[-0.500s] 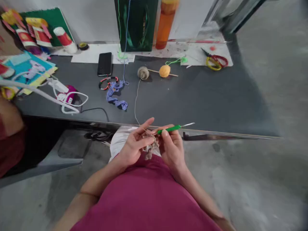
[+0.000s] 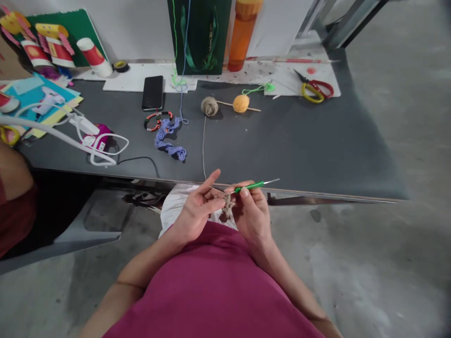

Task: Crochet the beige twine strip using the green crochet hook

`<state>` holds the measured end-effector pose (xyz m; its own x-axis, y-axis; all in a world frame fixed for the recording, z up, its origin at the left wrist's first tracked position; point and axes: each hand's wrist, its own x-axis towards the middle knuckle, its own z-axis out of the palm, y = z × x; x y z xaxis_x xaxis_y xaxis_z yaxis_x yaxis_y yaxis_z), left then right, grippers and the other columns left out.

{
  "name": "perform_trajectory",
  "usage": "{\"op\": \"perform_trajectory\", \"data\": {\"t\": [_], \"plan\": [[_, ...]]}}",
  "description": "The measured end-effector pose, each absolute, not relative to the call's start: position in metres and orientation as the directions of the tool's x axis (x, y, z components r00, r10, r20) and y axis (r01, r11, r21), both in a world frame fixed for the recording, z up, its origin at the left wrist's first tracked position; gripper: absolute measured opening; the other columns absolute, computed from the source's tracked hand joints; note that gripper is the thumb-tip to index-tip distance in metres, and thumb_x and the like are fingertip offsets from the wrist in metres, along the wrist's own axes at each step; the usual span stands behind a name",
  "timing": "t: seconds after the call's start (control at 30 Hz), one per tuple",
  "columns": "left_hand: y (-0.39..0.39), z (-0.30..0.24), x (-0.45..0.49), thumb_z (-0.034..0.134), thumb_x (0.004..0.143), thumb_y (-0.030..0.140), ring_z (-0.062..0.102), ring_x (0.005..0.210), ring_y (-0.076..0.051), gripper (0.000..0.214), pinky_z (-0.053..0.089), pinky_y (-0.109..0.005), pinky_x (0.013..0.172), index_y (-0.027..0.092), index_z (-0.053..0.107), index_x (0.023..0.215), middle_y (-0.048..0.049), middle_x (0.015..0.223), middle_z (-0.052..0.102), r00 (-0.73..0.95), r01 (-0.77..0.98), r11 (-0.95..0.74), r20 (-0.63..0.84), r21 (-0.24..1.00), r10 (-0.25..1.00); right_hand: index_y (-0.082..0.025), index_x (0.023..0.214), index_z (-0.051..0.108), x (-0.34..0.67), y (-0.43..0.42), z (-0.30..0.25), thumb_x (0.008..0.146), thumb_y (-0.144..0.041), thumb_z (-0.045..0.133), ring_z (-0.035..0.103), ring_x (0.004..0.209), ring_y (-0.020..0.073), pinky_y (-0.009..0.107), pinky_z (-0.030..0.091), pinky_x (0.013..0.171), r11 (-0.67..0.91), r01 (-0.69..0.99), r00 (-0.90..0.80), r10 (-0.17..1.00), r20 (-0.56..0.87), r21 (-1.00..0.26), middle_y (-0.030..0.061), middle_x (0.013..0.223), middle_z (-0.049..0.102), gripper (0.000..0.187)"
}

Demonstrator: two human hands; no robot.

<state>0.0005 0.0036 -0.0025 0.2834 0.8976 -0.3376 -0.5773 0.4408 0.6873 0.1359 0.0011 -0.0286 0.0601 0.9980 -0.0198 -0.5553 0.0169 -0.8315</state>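
Note:
Between thumb and fingers, my left hand (image 2: 199,209) pinches a small beige crochet piece (image 2: 228,206), its index finger raised with yarn running over the fingers. My right hand (image 2: 252,209) is closed on a green-handled crochet hook (image 2: 251,186); one metal end points right, while the working tip sits at the crochet piece, partly hidden by fingers. A thin strand leads from my left hand over the table edge up to a beige yarn ball (image 2: 210,107). Beside that ball lies a yellow yarn ball (image 2: 241,103) with a wooden stick.
On the grey table (image 2: 299,145) lie a purple crocheted strip (image 2: 171,141), a beaded bracelet (image 2: 152,123), a phone (image 2: 152,93) and scissors (image 2: 313,90). Behind stand a green bag (image 2: 200,42) and an orange bottle (image 2: 243,37). White cables (image 2: 105,150) and another person's arm (image 2: 14,173) are at left.
The crochet hook has shifted slightly left and tilts a little differently. The crochet piece has turned a bit to the right, and the yarn strand now hangs straighter. Both hands keep their grips.

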Motion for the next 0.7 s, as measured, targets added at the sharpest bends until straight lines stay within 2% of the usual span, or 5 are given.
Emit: {"op": "perform_trajectory", "data": {"t": [0.17, 0.37, 0.5, 0.6, 0.7], "plan": [[0.005, 0.006, -0.005, 0.086, 0.068, 0.016, 0.063, 0.074, -0.009, 0.051, 0.051, -0.021, 0.072, 0.024, 0.078, 0.118, 0.0021, 0.078, 0.070, 0.335, -0.606, 0.498, -0.369, 0.620, 0.867, -0.029, 0.091, 0.066, 0.143, 0.005, -0.031, 0.092, -0.043, 0.068, 0.062, 0.059, 0.0126, 0.026, 0.052, 0.056, 0.064, -0.446, 0.064, 0.997, 0.039, -0.893, -0.0034, 0.071, 0.073, 0.015], [0.005, 0.003, -0.007, 0.088, 0.070, 0.020, 0.049, 0.055, -0.003, 0.050, 0.039, -0.015, 0.050, 0.029, 0.078, 0.119, 0.0053, 0.075, 0.066, 0.275, -0.561, 0.459, -0.367, 0.689, 0.888, -0.029, 0.099, 0.062, 0.153, 0.003, -0.019, 0.101, -0.030, 0.056, 0.067, 0.065, 0.0156, 0.031, 0.053, 0.060, 0.349, -0.145, 0.097, 0.936, 0.338, -0.926, -0.0014, 0.078, 0.076, 0.007], [0.004, -0.003, -0.004, 0.090, 0.068, 0.017, 0.058, 0.067, -0.006, 0.055, 0.049, -0.019, 0.068, 0.029, 0.077, 0.120, 0.0049, 0.073, 0.067, 0.141, -0.556, 0.317, -0.289, 0.769, 0.947, -0.031, 0.113, 0.064, 0.159, 0.003, -0.014, 0.099, -0.015, 0.056, 0.074, 0.083, 0.0187, 0.036, 0.057, 0.071, 0.624, 0.166, -0.050, 0.778, 0.626, -0.763, 0.0020, 0.096, 0.081, 0.023], [0.003, -0.004, -0.003, 0.090, 0.069, 0.018, 0.060, 0.071, -0.008, 0.060, 0.051, -0.021, 0.073, 0.027, 0.074, 0.126, 0.0050, 0.073, 0.068, 0.110, -0.540, 0.291, -0.277, 0.790, 0.955, -0.028, 0.120, 0.065, 0.157, 0.004, -0.015, 0.097, -0.010, 0.058, 0.075, 0.086, 0.0195, 0.036, 0.059, 0.072, 0.727, 0.290, -0.151, 0.677, 0.721, -0.622, 0.0049, 0.100, 0.081, 0.030], [0.003, -0.002, -0.003, 0.090, 0.070, 0.021, 0.058, 0.067, -0.007, 0.061, 0.049, -0.019, 0.070, 0.027, 0.073, 0.128, 0.0064, 0.070, 0.065, 0.182, -0.591, 0.370, -0.328, 0.717, 0.927, -0.027, 0.122, 0.067, 0.152, 0.004, -0.019, 0.094, -0.008, 0.062, 0.076, 0.088, 0.0197, 0.036, 0.060, 0.072, 0.745, 0.368, -0.133, 0.634, 0.762, -0.556, 0.0064, 0.105, 0.081, 0.034]]}}
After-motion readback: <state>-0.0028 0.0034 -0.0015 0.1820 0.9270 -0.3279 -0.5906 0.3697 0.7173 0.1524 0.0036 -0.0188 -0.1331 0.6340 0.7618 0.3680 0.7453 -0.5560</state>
